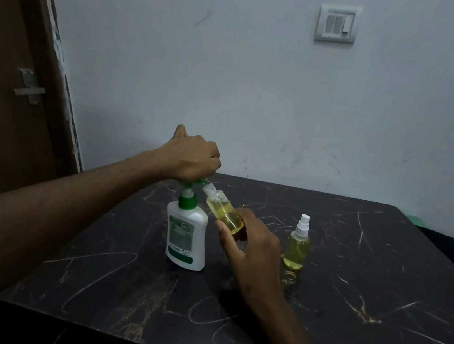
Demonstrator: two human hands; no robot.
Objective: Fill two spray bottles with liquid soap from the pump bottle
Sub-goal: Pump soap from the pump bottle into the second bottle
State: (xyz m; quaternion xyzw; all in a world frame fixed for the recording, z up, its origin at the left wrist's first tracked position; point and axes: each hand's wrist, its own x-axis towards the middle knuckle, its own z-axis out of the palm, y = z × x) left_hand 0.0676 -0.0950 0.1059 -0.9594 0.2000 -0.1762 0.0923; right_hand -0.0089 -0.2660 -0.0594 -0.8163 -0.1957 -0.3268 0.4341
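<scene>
A white pump bottle [187,233] with a green collar and pump head stands on the black marble table [344,322]. My left hand [192,158] sits on top of the green pump head with its fingers curled over it. My right hand [247,242] grips a small clear spray bottle [224,209] with no cap, tilted so its open neck lies just under the pump spout. Yellow liquid fills about half of it. To the right, a second spray bottle [298,244] stands upright on the table with its white sprayer on and yellow liquid inside.
A pale wall with a switch plate [337,23] rises behind the table. A brown door [6,80] with a metal latch is at the left. The table's front edge runs near the bottom of the view.
</scene>
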